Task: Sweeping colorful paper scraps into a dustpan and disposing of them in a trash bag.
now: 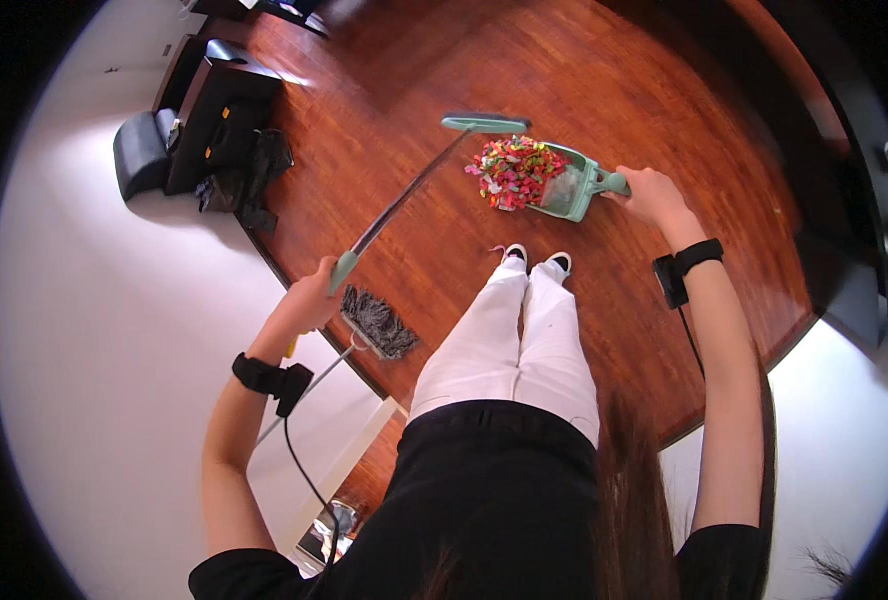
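Observation:
My left hand (305, 304) grips the green end of a long-handled broom (399, 204). The pale green broom head (484, 124) rests on the wood floor just beyond the dustpan. My right hand (650, 196) is closed around the short handle of a pale green dustpan (580, 204). A heap of many-coloured confetti (517, 171), mostly red and pink, lies at the dustpan's mouth and partly inside it. Behind the confetti, a patch of the pan's inside shows. Both my feet stand on the floor, nearer to me than the dustpan.
A grey string mop (378, 322) leans by the white wall (113, 315) on the left. Farther off stand a dark cabinet (222, 112), a black chair (140, 156) and black bags (252, 176). Dark furniture (841, 247) lines the right side. Glossy reddish-brown floorboards (601, 82) stretch ahead.

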Demonstrator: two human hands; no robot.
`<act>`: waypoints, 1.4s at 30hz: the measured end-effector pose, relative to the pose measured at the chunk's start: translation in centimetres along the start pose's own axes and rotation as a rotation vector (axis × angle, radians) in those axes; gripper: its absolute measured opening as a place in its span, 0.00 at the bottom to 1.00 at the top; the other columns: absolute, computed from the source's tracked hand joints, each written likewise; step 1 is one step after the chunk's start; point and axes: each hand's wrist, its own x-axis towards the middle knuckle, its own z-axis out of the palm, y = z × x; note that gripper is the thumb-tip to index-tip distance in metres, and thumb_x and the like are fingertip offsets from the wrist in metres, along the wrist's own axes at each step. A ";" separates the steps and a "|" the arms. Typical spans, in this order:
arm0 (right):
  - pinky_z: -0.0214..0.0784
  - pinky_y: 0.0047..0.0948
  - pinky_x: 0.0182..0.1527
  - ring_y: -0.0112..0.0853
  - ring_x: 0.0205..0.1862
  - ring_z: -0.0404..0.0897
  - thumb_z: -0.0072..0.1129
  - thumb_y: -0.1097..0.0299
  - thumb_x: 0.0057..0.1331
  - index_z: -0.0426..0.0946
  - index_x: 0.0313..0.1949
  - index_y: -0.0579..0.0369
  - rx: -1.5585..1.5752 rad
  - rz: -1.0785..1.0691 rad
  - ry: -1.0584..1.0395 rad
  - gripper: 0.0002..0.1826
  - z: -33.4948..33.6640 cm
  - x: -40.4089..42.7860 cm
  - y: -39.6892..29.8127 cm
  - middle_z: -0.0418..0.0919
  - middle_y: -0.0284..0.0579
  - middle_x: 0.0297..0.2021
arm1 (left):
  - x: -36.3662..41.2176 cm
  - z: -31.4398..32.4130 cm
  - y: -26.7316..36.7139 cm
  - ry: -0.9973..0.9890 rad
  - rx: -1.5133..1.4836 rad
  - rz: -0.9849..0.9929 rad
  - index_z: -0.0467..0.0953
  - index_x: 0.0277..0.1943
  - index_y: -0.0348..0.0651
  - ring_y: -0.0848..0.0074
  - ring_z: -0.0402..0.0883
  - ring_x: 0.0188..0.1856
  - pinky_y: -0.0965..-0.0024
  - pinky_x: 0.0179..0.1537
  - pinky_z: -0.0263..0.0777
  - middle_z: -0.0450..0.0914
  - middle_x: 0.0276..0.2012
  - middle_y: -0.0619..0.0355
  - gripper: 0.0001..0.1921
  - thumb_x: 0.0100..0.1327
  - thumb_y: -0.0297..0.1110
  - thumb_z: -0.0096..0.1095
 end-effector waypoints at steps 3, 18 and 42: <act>0.72 0.44 0.38 0.48 0.35 0.79 0.57 0.52 0.58 0.73 0.39 0.52 0.002 0.030 -0.013 0.18 1.7 1.6 -1.6 0.79 0.53 0.30 | 4.4 3.0 -1.7 -0.152 -0.261 -0.208 0.59 0.50 0.37 0.60 0.78 0.22 0.61 0.21 0.69 0.75 0.21 0.47 0.19 0.56 0.29 0.53; 0.72 0.45 0.35 0.48 0.32 0.79 0.58 0.53 0.58 0.72 0.35 0.50 -0.021 0.030 0.032 0.15 -1.0 -3.3 6.1 0.79 0.52 0.27 | 6.9 12.2 25.5 -0.555 -1.217 -0.298 0.51 0.47 0.41 0.74 0.71 0.22 0.66 0.20 0.71 0.68 0.26 0.55 0.21 0.53 0.24 0.53; 0.71 0.43 0.33 0.47 0.30 0.78 0.59 0.48 0.56 0.74 0.30 0.51 -0.014 0.111 0.069 0.18 -14.9 -4.3 -23.8 0.78 0.51 0.23 | -14.4 -14.3 -10.7 -0.436 -1.036 -0.189 0.61 0.47 0.36 0.76 0.69 0.18 0.72 0.18 0.64 0.68 0.22 0.57 0.16 0.55 0.26 0.51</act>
